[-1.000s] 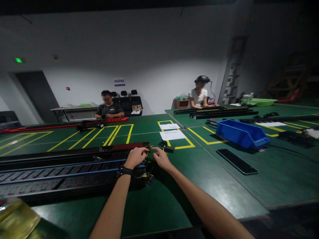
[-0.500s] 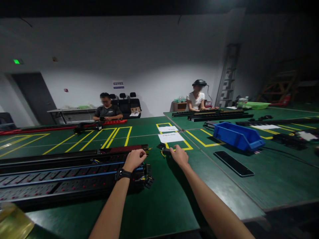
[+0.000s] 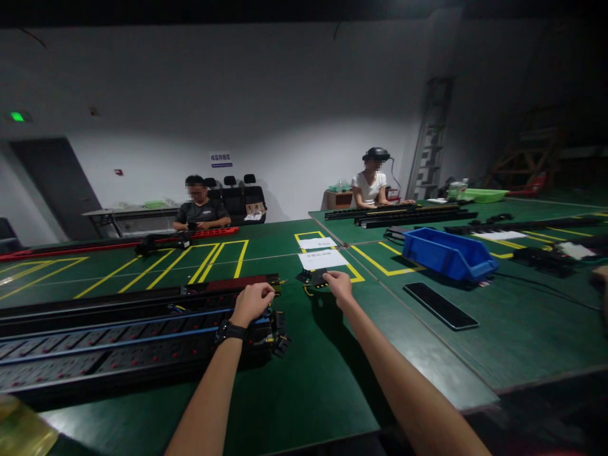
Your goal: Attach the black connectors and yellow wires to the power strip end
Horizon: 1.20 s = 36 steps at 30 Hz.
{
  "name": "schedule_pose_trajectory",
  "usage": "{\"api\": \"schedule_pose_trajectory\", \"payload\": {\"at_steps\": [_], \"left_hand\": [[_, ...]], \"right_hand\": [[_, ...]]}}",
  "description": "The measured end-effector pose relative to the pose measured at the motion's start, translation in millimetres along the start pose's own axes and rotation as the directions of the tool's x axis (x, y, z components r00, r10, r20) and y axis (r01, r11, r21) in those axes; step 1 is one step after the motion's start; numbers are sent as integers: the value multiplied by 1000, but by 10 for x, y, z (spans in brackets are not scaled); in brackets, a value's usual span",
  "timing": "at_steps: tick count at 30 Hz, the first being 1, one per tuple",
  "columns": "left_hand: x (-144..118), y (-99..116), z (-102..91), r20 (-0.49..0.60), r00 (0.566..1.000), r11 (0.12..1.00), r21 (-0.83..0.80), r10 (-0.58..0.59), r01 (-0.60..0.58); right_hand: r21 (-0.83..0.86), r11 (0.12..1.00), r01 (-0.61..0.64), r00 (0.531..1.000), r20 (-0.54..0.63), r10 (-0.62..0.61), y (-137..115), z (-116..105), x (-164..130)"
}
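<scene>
The left hand rests curled in a loose fist on the end of the long black power strip, which runs along the green table toward its left edge. Farther in, the right hand closes its fingertips on a small black part just below the white papers.

bare green table nearside, power strips left

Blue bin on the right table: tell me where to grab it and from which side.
Take the blue bin by its long upper rim, coming from above on the near side. It sits upright with its top open, its rim is bare, and the flat black slab lies apart in front.
</scene>
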<state>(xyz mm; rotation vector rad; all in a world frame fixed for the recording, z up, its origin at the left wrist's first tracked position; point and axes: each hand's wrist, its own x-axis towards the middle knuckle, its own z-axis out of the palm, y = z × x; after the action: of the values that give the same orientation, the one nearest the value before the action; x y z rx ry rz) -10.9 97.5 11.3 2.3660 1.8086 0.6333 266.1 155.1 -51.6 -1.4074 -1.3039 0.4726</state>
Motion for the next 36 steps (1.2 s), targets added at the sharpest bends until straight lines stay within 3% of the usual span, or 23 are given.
{"api": "schedule_pose_trajectory", "payload": {"at_steps": [2,4,9,14,25,36], "left_hand": [[-1,4,-2,1,1000,1000,7,-2,2],[-1,9,-4,-1,1000,1000,11,3,-3],[-2,19,-6,-5,1000,1000,27,2,-2],[-2,41,-1,0,1000,999,49,-23,23],[-21,73,16,13,1000,996,84,2,-3],[-21,58,13,-25,999,997,69,-33,35]], "right_hand": [[50,998,-32,999,-40,35,-143,68,-79],[37,999,21,1000,-19,-20,-300,169,-205],[-73,966,248,963,133,-237,-561,458,-584],[-101,921,376,900,278,-336,-575,592,-754],[-51,914,403,830,442,-341,-470,615,-760],[11,931,365,828,454,-330,-409,643,-730]]}}
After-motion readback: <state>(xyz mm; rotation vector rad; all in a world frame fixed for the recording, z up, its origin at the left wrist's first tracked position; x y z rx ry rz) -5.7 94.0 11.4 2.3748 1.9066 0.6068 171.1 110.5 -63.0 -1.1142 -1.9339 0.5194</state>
